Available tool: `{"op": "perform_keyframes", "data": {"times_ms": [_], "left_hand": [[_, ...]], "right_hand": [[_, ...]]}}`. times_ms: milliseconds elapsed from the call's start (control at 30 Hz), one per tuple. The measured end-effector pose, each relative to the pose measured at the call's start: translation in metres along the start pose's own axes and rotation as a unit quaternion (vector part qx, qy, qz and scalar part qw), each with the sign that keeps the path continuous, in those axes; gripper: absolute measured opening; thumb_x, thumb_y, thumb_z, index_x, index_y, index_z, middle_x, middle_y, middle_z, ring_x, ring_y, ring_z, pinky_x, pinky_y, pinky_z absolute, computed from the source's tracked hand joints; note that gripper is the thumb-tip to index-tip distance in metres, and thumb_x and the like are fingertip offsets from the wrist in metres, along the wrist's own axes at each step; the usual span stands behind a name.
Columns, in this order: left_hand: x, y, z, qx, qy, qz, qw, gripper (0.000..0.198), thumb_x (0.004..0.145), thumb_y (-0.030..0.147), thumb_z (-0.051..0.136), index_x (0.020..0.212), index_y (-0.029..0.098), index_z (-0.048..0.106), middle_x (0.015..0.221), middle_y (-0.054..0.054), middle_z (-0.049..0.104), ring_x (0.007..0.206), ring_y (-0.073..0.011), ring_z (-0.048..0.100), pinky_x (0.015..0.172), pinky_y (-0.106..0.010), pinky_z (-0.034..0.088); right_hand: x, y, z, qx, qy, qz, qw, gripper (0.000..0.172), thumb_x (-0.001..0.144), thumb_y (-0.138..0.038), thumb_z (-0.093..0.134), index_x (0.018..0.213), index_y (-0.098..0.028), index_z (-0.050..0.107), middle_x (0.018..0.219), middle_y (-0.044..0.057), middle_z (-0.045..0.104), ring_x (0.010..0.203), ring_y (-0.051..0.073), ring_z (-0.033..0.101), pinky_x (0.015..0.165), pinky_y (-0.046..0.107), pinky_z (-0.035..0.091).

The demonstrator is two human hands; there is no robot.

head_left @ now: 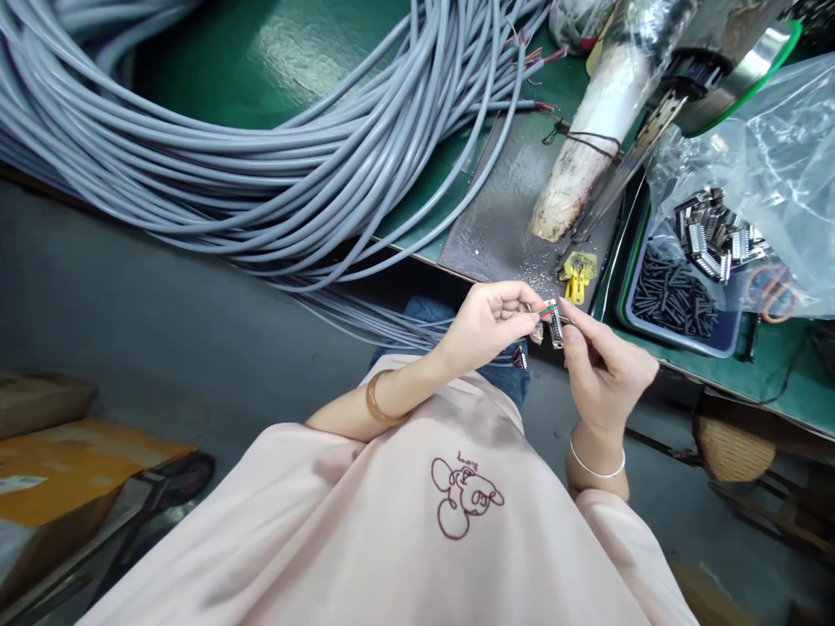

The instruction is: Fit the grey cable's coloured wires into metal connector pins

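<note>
My left hand [494,323] is closed in a pinch on thin coloured wires [545,310], green and red among them, at the near edge of the bench. Just right of its fingertips is a small metal multi-pin connector [555,325]. The thumb and fingers of my right hand [604,363] close on the connector's right side. Where the wire ends meet the pins is too small to make out. Below my left hand another wired connector [520,357] hangs near my lap. A yellow clip-like piece [577,283] lies on the bench just beyond the connector.
A large bundle of grey cables [313,187] covers the bench's left side. A white wrapped rod [577,156] slants over a dark plate [486,213]. At right, a blue tray [708,345] holds black sleeves [675,296] and a bag of metal connectors [708,235]. A solder spool [744,83] stands behind.
</note>
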State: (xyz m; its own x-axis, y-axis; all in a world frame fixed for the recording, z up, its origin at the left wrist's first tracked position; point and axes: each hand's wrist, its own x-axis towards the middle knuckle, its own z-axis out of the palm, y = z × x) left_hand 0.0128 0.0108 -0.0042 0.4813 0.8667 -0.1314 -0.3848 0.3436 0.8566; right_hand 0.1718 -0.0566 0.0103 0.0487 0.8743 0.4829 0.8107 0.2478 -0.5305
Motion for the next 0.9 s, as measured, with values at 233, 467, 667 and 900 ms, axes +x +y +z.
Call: {"op": "perform_keyframes", "data": {"times_ms": [233, 467, 667, 900], "left_hand": [[0.000, 0.001, -0.003, 0.047, 0.012, -0.014, 0.999, 0.005, 0.071, 0.014, 0.067, 0.072, 0.015, 0.062, 0.054, 0.006, 0.053, 0.045, -0.0027, 0.041, 0.043, -0.016, 0.032], [-0.001, -0.004, -0.005, 0.100, 0.005, -0.004, 0.995, 0.004, 0.070, 0.012, 0.067, 0.072, 0.014, 0.064, 0.058, 0.006, 0.051, 0.049, -0.0031, 0.038, 0.047, -0.017, 0.032], [0.003, -0.003, -0.005, 0.064, -0.003, -0.001, 0.998, 0.006, 0.071, 0.013, 0.067, 0.077, 0.014, 0.065, 0.065, 0.004, 0.058, 0.052, -0.0033, 0.044, 0.049, -0.016, 0.037], [0.000, -0.001, -0.006, 0.048, 0.013, 0.017, 0.999, 0.013, 0.083, 0.025, 0.072, 0.084, 0.014, 0.065, 0.064, 0.003, 0.062, 0.047, -0.0034, 0.050, 0.046, -0.016, 0.043]], "right_hand": [[0.001, 0.005, -0.002, 0.155, -0.045, 0.146, 0.976, 0.020, 0.094, -0.031, 0.064, 0.106, -0.025, 0.079, 0.060, -0.004, 0.064, 0.041, 0.006, 0.040, 0.040, 0.022, 0.028], [0.002, 0.000, -0.007, 0.139, -0.042, 0.147, 0.978, 0.019, 0.093, -0.033, 0.066, 0.103, -0.024, 0.080, 0.057, -0.005, 0.062, 0.041, 0.005, 0.040, 0.040, 0.021, 0.029], [-0.001, -0.007, -0.005, 0.079, -0.020, 0.068, 0.994, 0.020, 0.093, -0.024, 0.067, 0.108, -0.029, 0.079, 0.066, -0.005, 0.071, 0.044, 0.006, 0.050, 0.048, 0.020, 0.045], [-0.003, 0.001, -0.002, 0.038, -0.006, 0.019, 0.999, 0.022, 0.091, -0.020, 0.069, 0.109, -0.030, 0.077, 0.065, -0.006, 0.069, 0.046, 0.005, 0.052, 0.049, 0.020, 0.044]]}}
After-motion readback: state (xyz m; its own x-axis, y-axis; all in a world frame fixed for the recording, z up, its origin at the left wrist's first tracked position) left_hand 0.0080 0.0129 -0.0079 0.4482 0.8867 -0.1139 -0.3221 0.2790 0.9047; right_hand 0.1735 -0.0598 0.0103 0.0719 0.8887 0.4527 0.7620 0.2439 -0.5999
